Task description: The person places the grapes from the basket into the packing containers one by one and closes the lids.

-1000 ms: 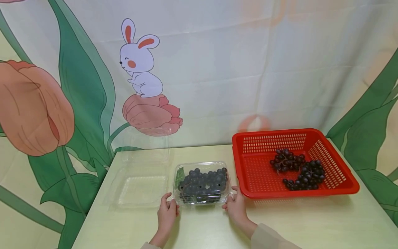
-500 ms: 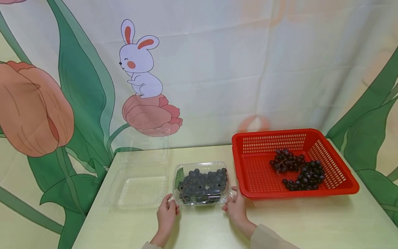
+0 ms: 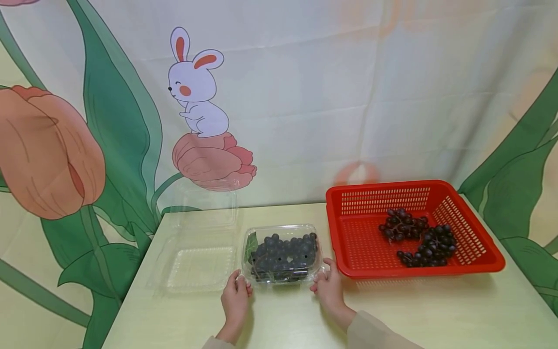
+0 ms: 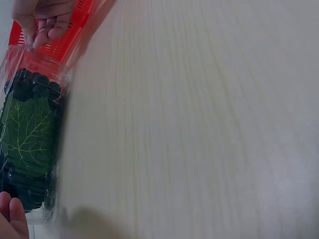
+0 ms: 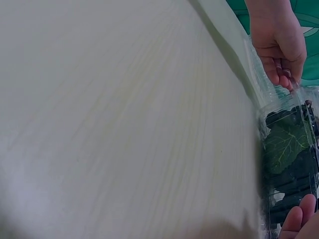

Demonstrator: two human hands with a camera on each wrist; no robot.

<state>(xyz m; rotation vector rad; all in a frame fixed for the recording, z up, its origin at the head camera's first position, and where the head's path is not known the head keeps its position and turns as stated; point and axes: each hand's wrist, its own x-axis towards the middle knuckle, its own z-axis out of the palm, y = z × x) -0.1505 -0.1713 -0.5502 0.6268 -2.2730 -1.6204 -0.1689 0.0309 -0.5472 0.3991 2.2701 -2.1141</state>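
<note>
A clear plastic clamshell box (image 3: 279, 271) holds dark grapes (image 3: 285, 252) and a green leaf (image 3: 251, 245), its lid down over them. My left hand (image 3: 235, 298) pinches the box's near left corner. At the near right corner my right hand (image 3: 331, 290) pinches the rim between thumb and fingers. In the left wrist view the leaf (image 4: 29, 134) shows through the box's side, with the right hand (image 4: 45, 22) at the far corner. The right wrist view shows the left hand (image 5: 279, 47) gripping the other corner.
Right of the box stands a red plastic basket (image 3: 357, 237) with two bunches of dark grapes (image 3: 429, 247) in it. To the left lies an open clear clamshell box (image 3: 200, 269), its lid leaning up at the back. A printed cloth (image 3: 296, 135) hangs behind the table (image 3: 279, 325).
The box of grapes has shifted very slightly toward the back of the table. Both hands keep hold of its near corners. The basket and the open box stay in place.
</note>
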